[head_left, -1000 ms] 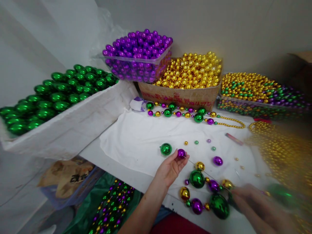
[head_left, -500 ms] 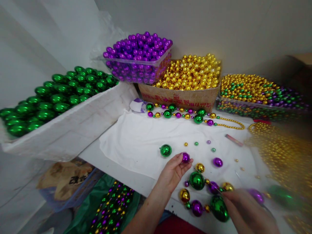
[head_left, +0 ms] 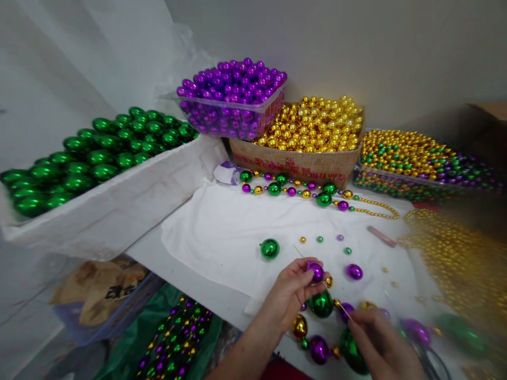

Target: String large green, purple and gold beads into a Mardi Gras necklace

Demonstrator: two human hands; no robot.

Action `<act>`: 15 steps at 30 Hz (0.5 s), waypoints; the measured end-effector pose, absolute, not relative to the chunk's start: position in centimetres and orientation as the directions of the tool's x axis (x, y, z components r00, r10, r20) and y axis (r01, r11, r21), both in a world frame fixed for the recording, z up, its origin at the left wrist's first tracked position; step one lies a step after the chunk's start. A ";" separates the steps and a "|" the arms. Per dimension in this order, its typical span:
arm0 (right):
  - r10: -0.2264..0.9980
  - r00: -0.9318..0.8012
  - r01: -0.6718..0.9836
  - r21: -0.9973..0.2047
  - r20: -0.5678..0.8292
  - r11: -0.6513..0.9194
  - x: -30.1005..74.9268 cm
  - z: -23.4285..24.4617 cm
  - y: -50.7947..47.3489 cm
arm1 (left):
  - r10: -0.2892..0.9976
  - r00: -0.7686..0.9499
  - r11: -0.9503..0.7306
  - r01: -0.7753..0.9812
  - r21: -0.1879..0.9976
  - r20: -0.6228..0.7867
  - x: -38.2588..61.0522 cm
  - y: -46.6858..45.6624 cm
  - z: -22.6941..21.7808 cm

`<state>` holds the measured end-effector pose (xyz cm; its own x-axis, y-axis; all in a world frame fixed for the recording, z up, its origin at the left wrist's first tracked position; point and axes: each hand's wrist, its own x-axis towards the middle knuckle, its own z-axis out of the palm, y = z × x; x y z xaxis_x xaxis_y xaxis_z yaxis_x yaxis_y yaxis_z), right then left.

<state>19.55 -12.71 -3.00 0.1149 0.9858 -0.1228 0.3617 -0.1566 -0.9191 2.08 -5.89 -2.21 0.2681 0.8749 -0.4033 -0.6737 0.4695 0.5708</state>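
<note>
The table (head_left: 147, 259) is bearing a white cloth (head_left: 214, 227); over its near right, the left hand (head_left: 297, 285) is pinching a purple bead (head_left: 315, 272) and the right hand (head_left: 378, 338) is gripping a needle (head_left: 339, 305) whose tip is now showing beyond the bead's far-left side, apparently leaving the bead threaded

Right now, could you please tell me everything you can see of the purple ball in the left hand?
The purple ball is round and glossy, like metallised plastic, with bright reflections. The left hand holds it in a pinching grip that partly covers it, above the white cloth. A thin wire shows on both sides and seems to pass through it.
</note>
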 end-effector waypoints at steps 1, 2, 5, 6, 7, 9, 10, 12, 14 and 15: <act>0.984 0.113 0.349 -0.922 -0.138 -0.169 19.4 -3.0 -12.4 | 0.875 0.291 0.478 -0.642 0.600 -0.387 2.4 -6.2 -1.9; 0.981 0.124 0.336 -0.924 -0.147 -0.181 19.2 -2.9 -12.2 | 0.876 0.308 0.481 -0.609 0.630 -0.371 2.7 -6.5 -1.7; 0.975 0.172 0.315 -0.930 -0.140 -0.189 19.1 -2.8 -11.6 | 0.894 0.281 0.447 -0.512 0.733 -0.348 3.2 -7.1 -1.0; 0.980 0.148 0.313 -0.934 -0.129 -0.171 19.3 -2.8 -11.5 | 0.903 0.259 0.427 -0.471 0.772 -0.343 3.2 -7.2 -0.8; 0.989 0.093 0.316 -0.938 -0.116 -0.140 19.7 -2.8 -11.3 | 0.912 0.240 0.406 -0.422 0.811 -0.332 3.1 -7.3 -0.6; 0.997 -0.034 0.350 -0.935 -0.064 -0.048 20.7 -2.9 -10.9 | 0.930 0.233 0.348 -0.321 0.881 -0.283 3.0 -7.2 0.1; 0.997 -0.078 0.388 -0.921 -0.012 0.019 21.2 -2.9 -10.7 | 0.939 0.240 0.308 -0.279 0.910 -0.245 2.9 -7.1 0.5; 0.985 -0.117 0.493 -0.854 0.124 0.166 22.1 -2.8 -10.3 | 0.952 0.260 0.217 -0.207 0.954 -0.160 2.9 -7.1 1.4; 0.961 -0.160 0.578 -0.767 0.226 0.277 22.4 -2.6 -10.1 | 0.955 0.281 0.137 -0.156 0.978 -0.089 3.2 -7.1 2.3; 0.952 -0.185 0.602 -0.738 0.244 0.306 22.4 -2.6 -10.0 | 0.955 0.289 0.107 -0.139 0.985 -0.063 3.5 -7.1 2.6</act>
